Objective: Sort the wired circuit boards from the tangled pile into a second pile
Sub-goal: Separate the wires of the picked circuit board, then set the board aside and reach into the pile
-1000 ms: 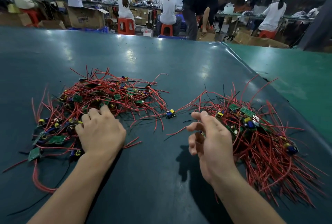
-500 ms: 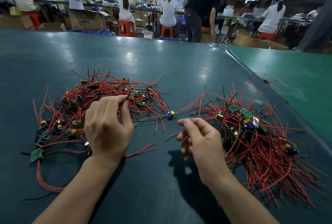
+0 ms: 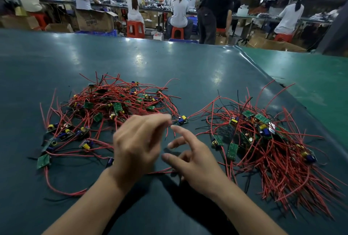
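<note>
Red leads and small green boards cover a dark teal tabletop (image 3: 169, 61) where a person's two bare hands meet between two heaps. Just beyond and outward of the left hand (image 3: 138, 146) lies the tangled pile (image 3: 113, 110) of wired circuit boards, its wires looping loosely toward the near edge. Outward of the right hand (image 3: 194, 161) spreads the second pile (image 3: 273, 146), its red wires fanned toward the near right. One stray board (image 3: 182, 121) with a blue and a yellow part sits alone just past the fingertips of both hands, between the two heaps.

The left hand is blurred, fingers curled downward with tips drawn together near a thin red wire (image 3: 166, 134); whether it grips that wire cannot be told. The right hand is released, fingers spread and slightly bent, index finger raised, holding nothing. Both hands are close together without clearly touching, and both forearms are bare.

Far beyond the hands, past the tabletop's far edge, workers (image 3: 178, 8) in white caps sit on red stools (image 3: 135, 28) at long benches, with cardboard boxes (image 3: 95, 21) stacked near them.
</note>
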Available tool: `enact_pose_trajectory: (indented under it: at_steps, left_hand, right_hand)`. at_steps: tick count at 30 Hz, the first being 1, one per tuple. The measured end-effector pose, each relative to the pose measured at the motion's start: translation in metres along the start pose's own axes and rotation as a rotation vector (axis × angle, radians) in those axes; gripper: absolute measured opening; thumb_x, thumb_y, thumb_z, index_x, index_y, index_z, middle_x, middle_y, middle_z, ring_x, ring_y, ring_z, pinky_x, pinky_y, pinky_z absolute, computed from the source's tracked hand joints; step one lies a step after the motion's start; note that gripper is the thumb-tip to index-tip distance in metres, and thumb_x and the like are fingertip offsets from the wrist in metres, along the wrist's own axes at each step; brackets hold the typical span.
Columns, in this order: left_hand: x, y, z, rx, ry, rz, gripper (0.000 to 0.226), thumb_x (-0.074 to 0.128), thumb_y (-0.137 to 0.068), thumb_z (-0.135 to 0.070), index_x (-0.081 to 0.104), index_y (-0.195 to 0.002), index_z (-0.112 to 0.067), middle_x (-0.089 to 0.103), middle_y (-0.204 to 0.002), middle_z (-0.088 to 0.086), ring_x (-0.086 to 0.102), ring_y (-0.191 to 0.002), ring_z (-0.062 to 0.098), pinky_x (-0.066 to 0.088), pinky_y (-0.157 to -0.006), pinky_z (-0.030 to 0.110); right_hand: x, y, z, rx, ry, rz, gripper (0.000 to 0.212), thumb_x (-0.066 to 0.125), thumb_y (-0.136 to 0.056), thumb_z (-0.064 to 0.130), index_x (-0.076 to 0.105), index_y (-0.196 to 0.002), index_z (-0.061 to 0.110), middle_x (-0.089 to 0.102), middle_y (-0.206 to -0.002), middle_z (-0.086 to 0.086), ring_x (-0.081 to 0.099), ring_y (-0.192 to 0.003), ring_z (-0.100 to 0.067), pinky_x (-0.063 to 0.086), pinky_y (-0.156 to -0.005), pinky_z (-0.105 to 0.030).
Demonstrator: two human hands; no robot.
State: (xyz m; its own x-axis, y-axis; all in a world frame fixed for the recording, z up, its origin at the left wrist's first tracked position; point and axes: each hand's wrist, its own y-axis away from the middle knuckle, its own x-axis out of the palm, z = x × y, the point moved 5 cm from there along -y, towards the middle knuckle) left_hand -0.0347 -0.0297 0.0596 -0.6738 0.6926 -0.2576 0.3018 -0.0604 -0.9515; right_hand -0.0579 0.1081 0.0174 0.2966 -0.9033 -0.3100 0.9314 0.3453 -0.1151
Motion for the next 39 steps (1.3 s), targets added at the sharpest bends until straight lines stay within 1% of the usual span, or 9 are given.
enact_pose_trajectory:
  at_steps: [5, 9, 13, 16, 19, 22, 26, 33, 39]
  left_hand:
    - [0.027, 0.006, -0.035, 0.218, 0.341, 0.180, 0.022, 0.066, -0.087, -0.004, 0.062, -0.108, -0.007, 0.069, -0.112, 0.007, 0.066, -0.105, 0.018, 0.052, -0.085, 0.034]
    - [0.027, 0.011, -0.033, 0.123, 0.308, 0.151, 0.007, 0.068, -0.088, -0.010, 0.065, -0.092, -0.005, 0.069, -0.094, 0.008, 0.065, -0.083, 0.022, 0.052, -0.076, 0.030]
    - [0.040, 0.017, -0.016, -0.235, 0.261, 0.328, 0.042, 0.053, -0.097, -0.033, 0.061, -0.060, -0.013, 0.054, -0.054, -0.012, 0.052, -0.050, 0.007, 0.045, -0.052, 0.026]
    - [0.045, 0.018, -0.008, -0.433, 0.277, 0.382, 0.038, 0.048, -0.095, -0.046, 0.073, -0.093, -0.017, 0.060, -0.081, -0.028, 0.060, -0.067, -0.001, 0.046, -0.066, 0.016]
    - [0.049, 0.019, -0.003, -0.556, 0.315, 0.430, 0.050, 0.052, -0.095, -0.047, 0.054, -0.136, -0.019, 0.060, -0.095, -0.021, 0.062, -0.078, 0.009, 0.050, -0.074, 0.022]
    - [0.044, 0.011, -0.009, -0.479, 0.424, 0.325, 0.033, 0.056, -0.093, -0.034, 0.063, -0.122, -0.019, 0.066, -0.101, -0.012, 0.063, -0.088, 0.001, 0.048, -0.079, 0.020]
    - [0.040, 0.009, -0.004, -0.575, 0.528, 0.124, 0.011, 0.058, -0.094, -0.027, 0.066, -0.101, -0.023, 0.070, -0.079, -0.008, 0.061, -0.059, 0.005, 0.048, -0.060, 0.017]
    - [0.026, 0.016, 0.045, -0.935, 0.511, -0.352, 0.017, 0.047, -0.103, -0.022, 0.054, -0.102, -0.006, 0.074, -0.080, 0.001, 0.060, -0.046, 0.011, 0.046, -0.046, 0.021]
    - [0.008, 0.006, 0.038, -0.754, 0.429, -0.494, 0.017, 0.040, -0.104, -0.020, 0.045, -0.119, -0.016, 0.062, -0.125, 0.013, 0.071, -0.086, 0.019, 0.053, -0.064, 0.025]
  right_hand:
    - [-0.016, -0.002, 0.011, -0.253, 0.278, -0.287, 0.012, 0.061, -0.081, 0.004, 0.070, -0.080, 0.012, 0.065, -0.074, 0.013, 0.061, -0.077, -0.001, 0.043, -0.071, -0.007]
    - [-0.036, -0.006, 0.000, -0.103, -0.346, -0.437, 0.019, 0.059, -0.095, 0.018, 0.073, -0.082, 0.014, 0.070, -0.071, 0.001, 0.064, -0.065, -0.011, 0.053, -0.060, -0.021]
    - [-0.047, -0.007, 0.002, -0.106, -0.773, -0.447, 0.036, 0.051, -0.091, 0.036, 0.074, -0.080, 0.011, 0.063, -0.066, -0.009, 0.056, -0.055, -0.018, 0.047, -0.050, -0.024]
    - [-0.043, -0.006, 0.006, -0.067, -0.874, -0.361, 0.038, 0.051, -0.089, 0.037, 0.073, -0.083, 0.008, 0.062, -0.065, -0.010, 0.055, -0.052, -0.018, 0.046, -0.047, -0.023]
    - [-0.035, -0.007, 0.007, 0.022, -0.939, -0.245, 0.038, 0.051, -0.088, 0.035, 0.073, -0.086, 0.005, 0.062, -0.064, -0.008, 0.056, -0.051, -0.015, 0.044, -0.044, -0.020]
    - [-0.032, -0.008, 0.003, 0.111, -0.942, -0.184, 0.036, 0.053, -0.086, 0.035, 0.074, -0.088, 0.006, 0.061, -0.063, -0.005, 0.054, -0.049, -0.013, 0.042, -0.043, -0.019]
    - [-0.041, -0.009, -0.007, 0.078, -0.626, -0.288, 0.032, 0.065, -0.078, 0.046, 0.075, -0.097, 0.022, 0.058, -0.062, 0.003, 0.047, -0.049, -0.010, 0.036, -0.043, -0.021]
    - [-0.037, -0.008, -0.020, 0.026, 0.718, -0.154, 0.026, 0.065, -0.087, 0.050, 0.070, -0.104, 0.030, 0.058, -0.087, 0.011, 0.060, -0.086, -0.015, 0.047, -0.075, -0.030]
    - [-0.037, -0.006, -0.016, 0.002, 0.616, -0.199, 0.031, 0.060, -0.089, 0.054, 0.065, -0.109, 0.030, 0.064, -0.087, 0.015, 0.058, -0.082, -0.009, 0.050, -0.076, -0.031]
